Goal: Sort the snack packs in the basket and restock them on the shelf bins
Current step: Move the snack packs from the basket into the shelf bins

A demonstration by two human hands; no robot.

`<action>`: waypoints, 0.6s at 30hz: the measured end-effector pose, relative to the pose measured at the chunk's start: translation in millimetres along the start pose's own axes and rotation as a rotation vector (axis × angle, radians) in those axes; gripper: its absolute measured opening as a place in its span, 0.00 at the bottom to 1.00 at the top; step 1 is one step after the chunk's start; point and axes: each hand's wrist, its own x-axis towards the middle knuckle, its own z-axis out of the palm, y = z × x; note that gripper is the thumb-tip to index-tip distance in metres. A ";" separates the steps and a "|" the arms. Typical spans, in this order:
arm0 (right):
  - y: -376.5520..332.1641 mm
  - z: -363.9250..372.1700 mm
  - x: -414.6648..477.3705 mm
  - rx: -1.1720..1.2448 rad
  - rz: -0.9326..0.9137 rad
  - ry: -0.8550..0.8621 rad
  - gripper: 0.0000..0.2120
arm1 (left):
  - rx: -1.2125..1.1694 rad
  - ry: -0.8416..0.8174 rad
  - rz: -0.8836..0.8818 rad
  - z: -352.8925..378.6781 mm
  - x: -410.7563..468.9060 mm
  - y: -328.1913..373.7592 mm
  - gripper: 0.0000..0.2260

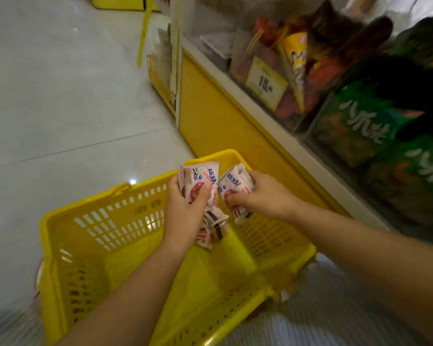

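Over the far end of the yellow basket [98,221], which sits on the floor [60,96], the left hand [185,208] grips a bunch of white-and-red packs [200,176], some hanging below its palm. The right hand [258,196], just beside it, is curled round a like pack [231,182]. Clear shelf bins [308,126] stand to the right, the nearer ones holding green bags [355,126].

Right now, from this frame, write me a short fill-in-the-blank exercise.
The snack packs in the left hand and right hand are mainly ____.
Both hands are above a ____ basket.
The price tag on a shelf bin reads ____.
Missing: white; yellow; 18.
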 end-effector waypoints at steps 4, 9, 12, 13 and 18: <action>-29.8 -53.3 -64.2 0.275 -0.086 0.249 0.16 | -0.150 0.039 0.082 26.1 -19.6 87.6 0.23; -55.9 -100.6 -142.1 0.405 -0.292 0.512 0.16 | -0.294 -0.057 0.172 70.4 -65.0 184.0 0.28; -68.7 -129.9 -184.8 0.360 -0.389 0.683 0.13 | -0.361 -0.150 0.241 95.0 -100.5 231.9 0.34; -72.9 -140.2 -199.8 0.354 -0.421 0.711 0.13 | -0.376 -0.199 0.253 102.0 -113.0 247.1 0.36; -81.3 -187.5 -266.3 0.310 -0.460 0.788 0.15 | -0.417 -0.354 0.297 129.2 -164.2 305.6 0.38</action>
